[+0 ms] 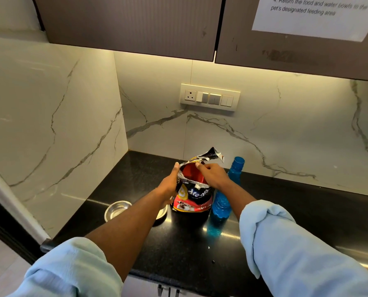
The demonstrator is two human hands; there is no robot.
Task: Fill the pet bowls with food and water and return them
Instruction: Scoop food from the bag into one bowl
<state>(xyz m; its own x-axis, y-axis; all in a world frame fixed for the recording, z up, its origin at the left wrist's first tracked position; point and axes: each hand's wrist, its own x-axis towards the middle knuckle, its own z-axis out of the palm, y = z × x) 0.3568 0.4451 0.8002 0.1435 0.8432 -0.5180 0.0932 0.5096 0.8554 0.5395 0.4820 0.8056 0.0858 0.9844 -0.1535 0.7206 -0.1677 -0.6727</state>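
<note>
A black stone table (318,202) in a marble-walled corner carries everything. Toward its back, a foil pet-food bag (195,195) stands upright, its torn top gaping. The left hand (169,185) grips the bag's left side, fingers curled round it; the right hand (214,174) pinches the far top edge. The bag looks light, crinkly and floppy, likely to slump or spill, so it is best held low around the body as well as at the mouth. Just right of it stands a blue plastic water bottle (221,203), probably heavier and smooth. One steel bowl (117,210) sits left of the bag; a second bowl (162,212) is mostly hidden behind the left forearm. The food level inside cannot be seen.
</note>
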